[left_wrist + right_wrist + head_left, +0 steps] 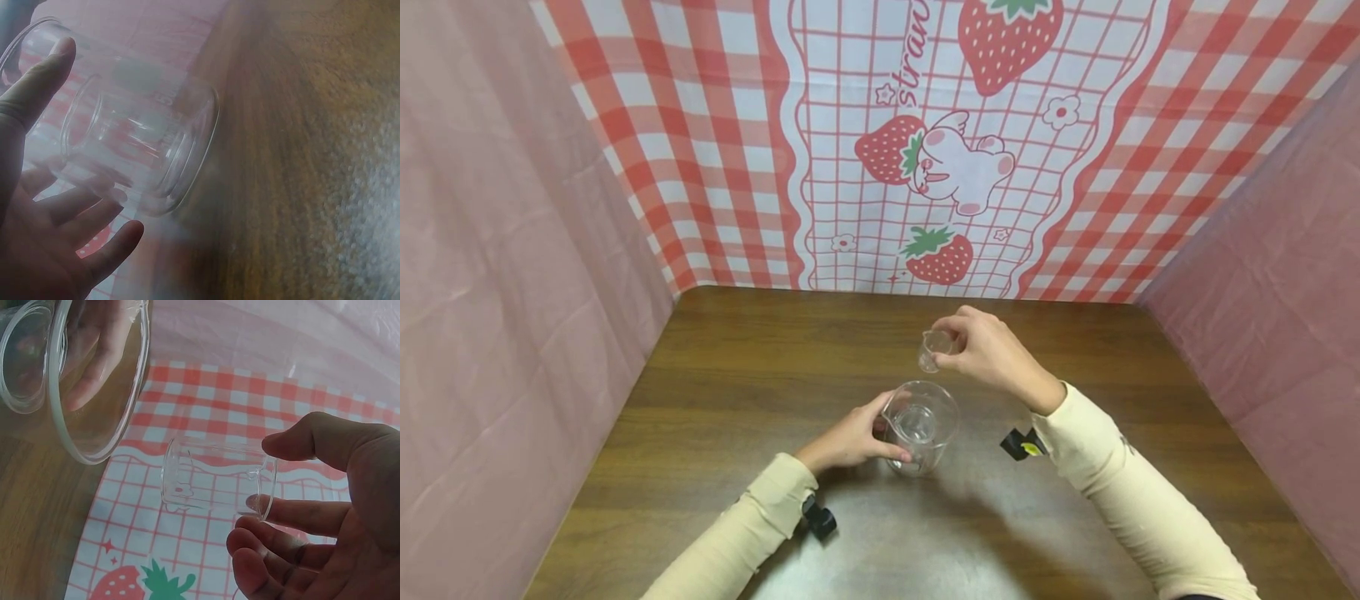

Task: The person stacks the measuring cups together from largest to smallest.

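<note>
A large clear glass beaker (946, 417) stands on the table in the head view, with a smaller glass beaker (915, 423) nested inside it. My left hand (859, 435) holds the large beaker from the left, thumb on the near side and fingers behind. Past the large beaker and a little to its right, my right hand (991, 348) pinches a tiny clear beaker (929, 353) above the tabletop. In the right wrist view the thumb and index finger grip this tiny beaker (212, 478) at one end, and it looks to have nothing inside.
The brown wooden table (737, 350) meets a red-and-white strawberry cloth (722, 167) at the back. Pink curtains (512, 250) hang on both sides. Small black wrist cameras (818, 518) are strapped beneath both cream sleeves (1142, 492).
</note>
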### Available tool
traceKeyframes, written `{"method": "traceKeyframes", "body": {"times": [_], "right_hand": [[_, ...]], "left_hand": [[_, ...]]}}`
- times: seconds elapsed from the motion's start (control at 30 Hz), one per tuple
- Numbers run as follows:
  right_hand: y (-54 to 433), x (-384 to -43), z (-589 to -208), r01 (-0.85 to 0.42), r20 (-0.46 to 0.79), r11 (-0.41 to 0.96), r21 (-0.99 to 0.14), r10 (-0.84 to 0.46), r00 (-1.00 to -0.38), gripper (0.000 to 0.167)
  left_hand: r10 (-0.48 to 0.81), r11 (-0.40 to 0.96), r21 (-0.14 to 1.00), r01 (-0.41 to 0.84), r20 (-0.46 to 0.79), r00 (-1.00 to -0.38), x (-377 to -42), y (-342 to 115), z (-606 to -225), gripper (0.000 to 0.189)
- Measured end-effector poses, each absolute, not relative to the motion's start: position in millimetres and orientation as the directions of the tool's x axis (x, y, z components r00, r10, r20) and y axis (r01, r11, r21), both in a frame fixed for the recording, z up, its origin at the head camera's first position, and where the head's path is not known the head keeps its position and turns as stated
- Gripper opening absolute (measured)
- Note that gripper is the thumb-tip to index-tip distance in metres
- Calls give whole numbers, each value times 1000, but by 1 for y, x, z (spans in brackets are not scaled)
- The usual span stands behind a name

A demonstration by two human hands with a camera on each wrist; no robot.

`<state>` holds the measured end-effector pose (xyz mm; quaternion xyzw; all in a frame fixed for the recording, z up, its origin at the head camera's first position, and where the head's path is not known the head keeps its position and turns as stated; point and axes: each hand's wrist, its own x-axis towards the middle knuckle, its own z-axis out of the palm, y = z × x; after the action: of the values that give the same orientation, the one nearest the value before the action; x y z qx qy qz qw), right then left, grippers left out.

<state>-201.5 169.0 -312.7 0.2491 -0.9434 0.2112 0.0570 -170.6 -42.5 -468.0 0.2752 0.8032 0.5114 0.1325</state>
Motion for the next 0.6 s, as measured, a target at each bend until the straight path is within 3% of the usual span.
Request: {"method": "traceKeyframes", "body": {"times": [0.6], "right_hand": [[166,-190,-308,-526,169,759,-384,-502,-848,40]], "left_hand": [[578,329,899,290,51,-814,-170,-43,-468,91]]}}
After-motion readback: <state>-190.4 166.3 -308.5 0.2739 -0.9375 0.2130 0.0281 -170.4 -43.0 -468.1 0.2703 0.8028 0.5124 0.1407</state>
